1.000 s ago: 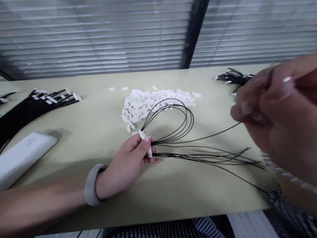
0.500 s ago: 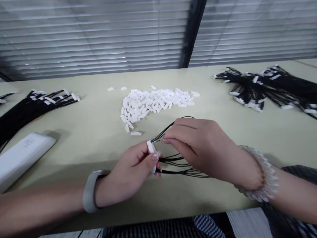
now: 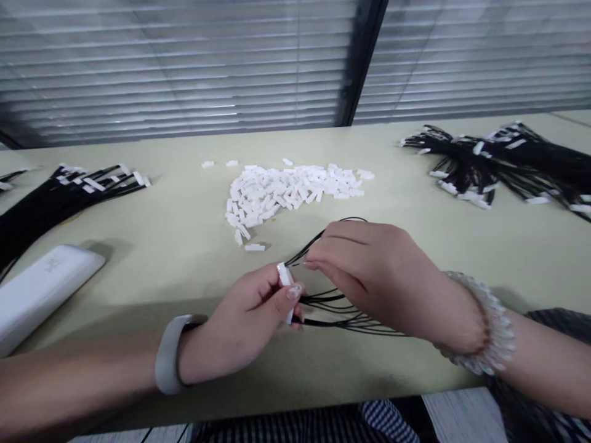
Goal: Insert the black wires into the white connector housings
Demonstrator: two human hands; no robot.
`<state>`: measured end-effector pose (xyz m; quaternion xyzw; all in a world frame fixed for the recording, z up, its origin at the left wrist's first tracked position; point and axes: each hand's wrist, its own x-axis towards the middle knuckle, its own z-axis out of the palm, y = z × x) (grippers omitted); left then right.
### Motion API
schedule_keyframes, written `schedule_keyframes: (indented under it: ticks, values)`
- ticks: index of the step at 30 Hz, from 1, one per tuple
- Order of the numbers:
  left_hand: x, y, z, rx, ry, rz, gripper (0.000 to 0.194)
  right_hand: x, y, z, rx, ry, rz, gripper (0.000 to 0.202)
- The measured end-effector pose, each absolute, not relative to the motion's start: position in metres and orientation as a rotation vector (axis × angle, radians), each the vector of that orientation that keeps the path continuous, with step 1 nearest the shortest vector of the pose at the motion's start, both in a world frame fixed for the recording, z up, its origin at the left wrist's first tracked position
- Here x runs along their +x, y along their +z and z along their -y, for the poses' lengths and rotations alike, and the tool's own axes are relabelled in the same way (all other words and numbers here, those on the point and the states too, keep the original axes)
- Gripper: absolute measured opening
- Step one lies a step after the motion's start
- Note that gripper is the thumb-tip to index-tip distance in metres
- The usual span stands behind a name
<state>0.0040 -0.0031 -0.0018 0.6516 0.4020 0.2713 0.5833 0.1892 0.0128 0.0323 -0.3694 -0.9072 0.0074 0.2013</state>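
Note:
Between the thumb and fingers of my left hand (image 3: 252, 317) is a white connector housing (image 3: 285, 275), held tilted above the table. Several black wires (image 3: 323, 299) run from its right side, some in a lower bundle and some curving up past my right hand (image 3: 369, 271). My right hand is closed in a pinch just right of the housing's upper end. From its fingertips a thin black wire with a small metal tip points toward the housing; whether the tip is inside a slot I cannot tell.
A pile of loose white connector housings (image 3: 286, 194) lies beyond my hands. Bundles of black wires with white connectors sit at the left (image 3: 41, 197) and right (image 3: 521, 157). A white power-bank-like block (image 3: 46, 295) rests at the left. Window blinds (image 3: 184, 67) stand behind the table.
The housing and my left hand have shifted very slightly right. The wire tip at my right fingertips is now closer to the housing's upper end.

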Motion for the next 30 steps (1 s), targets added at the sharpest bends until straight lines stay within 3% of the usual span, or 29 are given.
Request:
schedule_keyframes:
  ticks: [10,15,18,22,25,30]
  values:
    - [0.005,0.000,0.002,1.634,0.534,-0.924,0.025,0.184,0.022,-0.017,-0.782,-0.225,2.616,0.023]
    - [0.006,0.001,0.002,1.526,0.611,-0.888,0.025,0.186,0.030,-0.015,-0.729,-0.227,2.470,0.015]
    - [0.006,-0.004,0.001,1.289,0.719,-0.963,0.022,0.198,0.043,-0.011,-0.829,-0.306,2.281,0.013]
    - [0.007,-0.011,-0.003,1.138,0.823,-1.012,0.022,0.209,0.046,-0.010,-1.161,-0.116,2.550,0.032]
    - [0.007,-0.009,-0.004,1.286,0.808,-1.069,0.022,0.207,0.036,-0.012,-1.317,-0.063,2.786,0.031]
    - [0.002,0.003,-0.003,2.002,0.772,-1.214,0.016,0.213,0.026,-0.019,-1.433,-0.470,2.749,0.020]
